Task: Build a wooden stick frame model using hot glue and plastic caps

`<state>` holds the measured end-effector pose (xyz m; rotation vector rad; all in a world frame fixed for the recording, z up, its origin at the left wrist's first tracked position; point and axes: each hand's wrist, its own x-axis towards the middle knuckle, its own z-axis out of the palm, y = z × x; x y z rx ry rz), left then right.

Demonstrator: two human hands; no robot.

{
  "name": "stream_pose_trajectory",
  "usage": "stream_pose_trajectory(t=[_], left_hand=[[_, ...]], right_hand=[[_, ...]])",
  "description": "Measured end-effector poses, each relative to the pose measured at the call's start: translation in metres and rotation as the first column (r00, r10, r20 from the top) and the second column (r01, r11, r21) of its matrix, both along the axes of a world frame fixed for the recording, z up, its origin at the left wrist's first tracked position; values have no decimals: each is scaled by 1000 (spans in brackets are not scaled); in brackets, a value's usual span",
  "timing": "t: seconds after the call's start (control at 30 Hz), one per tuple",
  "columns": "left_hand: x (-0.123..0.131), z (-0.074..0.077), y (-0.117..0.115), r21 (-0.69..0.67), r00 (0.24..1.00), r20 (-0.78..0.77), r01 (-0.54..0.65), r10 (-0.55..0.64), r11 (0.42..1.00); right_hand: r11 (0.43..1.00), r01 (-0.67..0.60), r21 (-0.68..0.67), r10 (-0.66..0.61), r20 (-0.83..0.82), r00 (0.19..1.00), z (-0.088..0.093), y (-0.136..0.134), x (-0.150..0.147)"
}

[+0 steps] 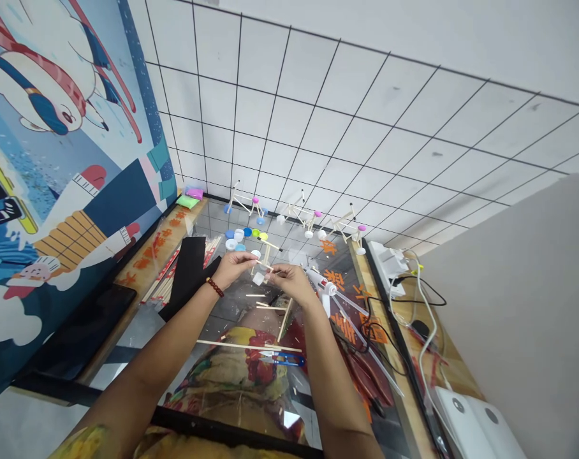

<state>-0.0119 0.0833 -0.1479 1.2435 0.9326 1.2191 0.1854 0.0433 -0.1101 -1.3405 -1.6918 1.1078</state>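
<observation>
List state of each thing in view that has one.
left hand, pinching the stick piece
right hand, pinching the same stick piece
stick piece, held above the table between both hands
glue gun, lying on table, unheld
scissors, lying flat, untouched
stick models, three standing by the wall
power strip, cables plugged in
bottle caps, loose on table

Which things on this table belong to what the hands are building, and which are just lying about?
Likely in use: left hand, right hand, both pinching the stick piece; glue gun; bottle caps; loose sticks.
Lying about: blue snips; power strip; black sheet; clay lumps.
</observation>
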Motion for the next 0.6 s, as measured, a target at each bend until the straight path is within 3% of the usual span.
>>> stream_pose_trajectory(t=[0.27, 0.6], left_hand=[[1, 1, -1, -14, 1000, 9, 10, -10, 1000], [1, 5, -2, -54, 996, 77, 53, -49, 997]], right_hand=[[993, 109, 36, -107, -57, 993, 1, -1, -3], [995, 102, 15, -100, -99, 990, -1, 1, -6]])
